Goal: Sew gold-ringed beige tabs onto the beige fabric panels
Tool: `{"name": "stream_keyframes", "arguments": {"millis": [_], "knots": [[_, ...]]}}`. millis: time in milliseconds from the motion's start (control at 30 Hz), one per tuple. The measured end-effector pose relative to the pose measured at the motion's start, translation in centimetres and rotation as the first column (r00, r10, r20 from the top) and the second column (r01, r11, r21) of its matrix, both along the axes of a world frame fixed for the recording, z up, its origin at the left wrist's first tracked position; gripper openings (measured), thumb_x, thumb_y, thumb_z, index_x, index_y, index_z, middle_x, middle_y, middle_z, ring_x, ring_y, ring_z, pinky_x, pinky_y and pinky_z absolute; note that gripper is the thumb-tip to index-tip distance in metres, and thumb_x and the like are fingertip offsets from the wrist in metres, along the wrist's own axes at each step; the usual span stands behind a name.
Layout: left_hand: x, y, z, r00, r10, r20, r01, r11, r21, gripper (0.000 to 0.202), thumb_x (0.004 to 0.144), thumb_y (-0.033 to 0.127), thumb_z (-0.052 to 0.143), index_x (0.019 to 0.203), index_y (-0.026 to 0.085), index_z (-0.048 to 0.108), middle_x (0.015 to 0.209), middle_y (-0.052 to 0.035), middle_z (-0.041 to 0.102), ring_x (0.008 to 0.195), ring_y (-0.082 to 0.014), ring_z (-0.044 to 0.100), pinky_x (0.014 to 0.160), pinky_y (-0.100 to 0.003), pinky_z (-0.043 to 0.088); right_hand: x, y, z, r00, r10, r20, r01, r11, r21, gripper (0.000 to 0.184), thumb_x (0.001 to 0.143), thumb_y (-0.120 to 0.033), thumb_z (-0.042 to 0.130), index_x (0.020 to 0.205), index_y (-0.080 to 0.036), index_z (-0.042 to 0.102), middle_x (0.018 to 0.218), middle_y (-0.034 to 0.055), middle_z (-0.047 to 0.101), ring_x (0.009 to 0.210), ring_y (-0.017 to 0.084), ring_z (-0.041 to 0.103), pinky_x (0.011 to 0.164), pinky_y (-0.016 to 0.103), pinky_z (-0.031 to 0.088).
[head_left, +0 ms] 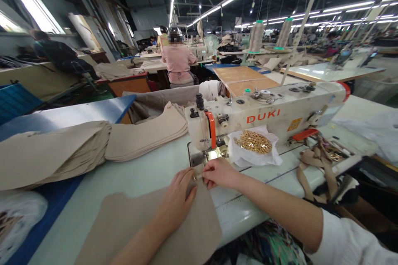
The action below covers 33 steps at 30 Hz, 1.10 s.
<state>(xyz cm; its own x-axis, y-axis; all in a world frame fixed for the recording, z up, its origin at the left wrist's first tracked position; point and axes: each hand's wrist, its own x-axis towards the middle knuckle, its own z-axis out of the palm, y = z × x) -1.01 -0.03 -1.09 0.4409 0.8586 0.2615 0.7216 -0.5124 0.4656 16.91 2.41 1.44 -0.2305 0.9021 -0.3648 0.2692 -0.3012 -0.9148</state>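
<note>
My left hand [177, 201] lies on a flat beige fabric piece [186, 225] and pinches its narrow end on the white sewing table [239, 211]. My right hand [219, 173] comes in from the right, with its fingertips on a small gold metal ring [196, 177] at the fabric's edge. Both hands sit just in front of the needle area of a white DUKI sewing machine [264, 118]. A white plastic bag [255, 151] holding gold chain links [253, 141] lies just beyond my right hand.
A thick stack of beige fabric pieces [52, 153] lies to the left, and beige straps with gold hardware [317, 169] lie to the right. A co-worker in a pink top [178, 60] sits beyond the machine, among further sewing tables.
</note>
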Motion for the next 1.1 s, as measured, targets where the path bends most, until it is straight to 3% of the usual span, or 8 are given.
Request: {"name": "stream_keyframes", "arguments": {"millis": [167, 300, 433, 600, 833, 933, 1033, 1100], "knots": [[-0.4, 0.0, -0.2, 0.999, -0.038, 0.018, 0.036, 0.994, 0.106, 0.028, 0.086, 0.025, 0.047, 0.113, 0.019, 0.053, 0.112, -0.0103, 0.062, 0.106, -0.0248, 0.058, 0.092, -0.046, 0.049, -0.2, 1.1, -0.3, 0.996, 0.077, 0.048, -0.075, 0.996, -0.052, 0.024, 0.068, -0.001, 0.050, 0.050, -0.016, 0.054, 0.042, -0.0057, 0.057, 0.037, 0.008, 0.056, 0.038, 0.015, 0.044], [0.2, 0.3, 0.2, 0.996, -0.081, 0.025, 0.072, 0.967, 0.246, 0.017, 0.089, 0.025, 0.046, 0.098, 0.019, 0.059, 0.099, -0.0079, 0.065, 0.093, -0.0214, 0.061, 0.084, -0.039, 0.053, -0.1, 1.6, 0.0, 0.988, 0.136, 0.071, -0.130, 0.988, -0.079, 0.024, 0.068, -0.001, 0.048, 0.050, -0.016, 0.054, 0.042, -0.0055, 0.057, 0.037, 0.008, 0.057, 0.037, 0.014, 0.045], [1.4, 0.6, 0.8, 0.993, -0.115, 0.000, 0.107, 0.929, 0.353, 0.022, 0.091, 0.018, 0.041, 0.082, 0.019, 0.061, 0.081, -0.0049, 0.065, 0.079, -0.0178, 0.060, 0.074, -0.032, 0.054, -0.2, 1.9, 0.3, 0.978, 0.180, 0.104, -0.170, 0.981, -0.097, 0.026, 0.070, -0.001, 0.047, 0.050, -0.016, 0.053, 0.040, -0.0054, 0.054, 0.037, 0.008, 0.056, 0.038, 0.013, 0.045], [2.3, 0.8, 0.6, 0.995, -0.099, -0.033, 0.104, 0.914, 0.393, 0.024, 0.090, 0.014, 0.040, 0.076, 0.018, 0.059, 0.077, -0.0048, 0.064, 0.076, -0.0177, 0.059, 0.071, -0.031, 0.053, -0.1, 1.9, 0.2, 0.965, 0.211, 0.156, -0.200, 0.977, -0.079, 0.027, 0.072, -0.002, 0.045, 0.050, -0.016, 0.053, 0.041, -0.0054, 0.054, 0.038, 0.008, 0.056, 0.041, 0.015, 0.047], [2.3, 1.3, 0.2, 0.991, -0.109, -0.075, 0.128, 0.926, 0.355, 0.021, 0.086, 0.011, 0.042, 0.073, 0.019, 0.057, 0.074, -0.0038, 0.063, 0.073, -0.0174, 0.058, 0.067, -0.030, 0.052, 0.2, 1.7, 0.1, 0.919, 0.210, 0.333, -0.253, 0.963, 0.091, 0.022, 0.073, -0.006, 0.049, 0.056, -0.016, 0.057, 0.050, -0.0022, 0.060, 0.047, 0.011, 0.061, 0.050, 0.018, 0.047], [2.2, 1.5, 0.3, 0.989, -0.113, -0.092, 0.138, 0.931, 0.339, 0.020, 0.086, 0.012, 0.042, 0.073, 0.019, 0.056, 0.075, -0.0042, 0.064, 0.073, -0.0178, 0.059, 0.068, -0.031, 0.052, 1.1, 0.9, 0.3, 0.887, 0.136, 0.442, -0.262, 0.935, 0.238, 0.014, 0.076, -0.009, 0.053, 0.067, -0.016, 0.063, 0.069, 0.0027, 0.067, 0.067, 0.015, 0.064, 0.064, 0.023, 0.047], [2.2, 1.5, 0.4, 0.990, -0.124, -0.069, 0.140, 0.928, 0.346, 0.019, 0.087, 0.012, 0.042, 0.076, 0.018, 0.057, 0.078, -0.0054, 0.065, 0.075, -0.0183, 0.060, 0.069, -0.031, 0.053, 2.9, -0.9, 0.2, 0.820, 0.112, 0.561, -0.386, 0.832, 0.398, 0.015, 0.082, -0.011, 0.052, 0.079, -0.016, 0.066, 0.086, 0.0063, 0.067, 0.085, 0.019, 0.060, 0.078, 0.029, 0.044], [2.2, 1.5, 0.3, 0.990, -0.135, -0.036, 0.138, 0.923, 0.358, 0.018, 0.087, 0.013, 0.043, 0.078, 0.019, 0.058, 0.078, -0.0050, 0.066, 0.076, -0.0178, 0.060, 0.071, -0.031, 0.053, 4.3, -2.3, -0.1, 0.697, 0.134, 0.705, -0.624, 0.598, 0.503, 0.015, 0.087, -0.013, 0.051, 0.084, -0.016, 0.066, 0.088, 0.0071, 0.066, 0.087, 0.019, 0.057, 0.079, 0.030, 0.043]]}}
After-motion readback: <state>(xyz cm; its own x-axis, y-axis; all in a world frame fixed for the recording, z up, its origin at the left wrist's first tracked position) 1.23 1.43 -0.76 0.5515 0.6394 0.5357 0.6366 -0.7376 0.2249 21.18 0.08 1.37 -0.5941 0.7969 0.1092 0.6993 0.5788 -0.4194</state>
